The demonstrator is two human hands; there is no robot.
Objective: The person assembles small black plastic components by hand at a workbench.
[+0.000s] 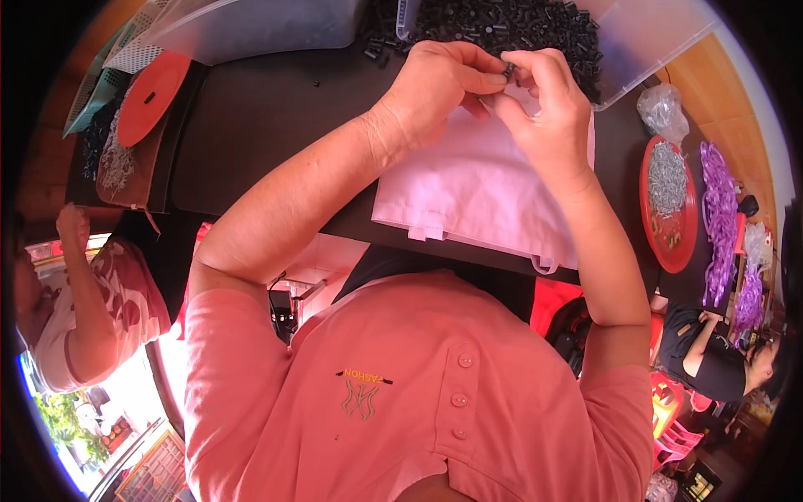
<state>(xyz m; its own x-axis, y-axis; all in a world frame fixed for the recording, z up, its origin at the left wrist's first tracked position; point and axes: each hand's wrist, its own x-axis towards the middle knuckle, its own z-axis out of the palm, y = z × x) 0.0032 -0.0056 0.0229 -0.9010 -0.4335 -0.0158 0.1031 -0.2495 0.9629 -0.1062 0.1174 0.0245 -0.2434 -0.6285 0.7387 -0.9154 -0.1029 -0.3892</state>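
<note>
My left hand (431,88) and my right hand (552,105) meet above a pink cloth (477,180) at the far side of the dark table. The fingertips of both hands pinch a small black cylindrical part (508,70) between them. My fingers cover most of it, so its full shape is hidden. Just beyond my hands lies a large heap of similar small black parts (502,25). A single loose black piece (315,83) rests on the table to the left.
A translucent plastic bin (276,29) stands far left of my hands. To the right are a red plate (691,209) with silver metal pieces and a bundle of purple strips (719,217). Another red plate (159,88) lies left. Other people sit at both sides.
</note>
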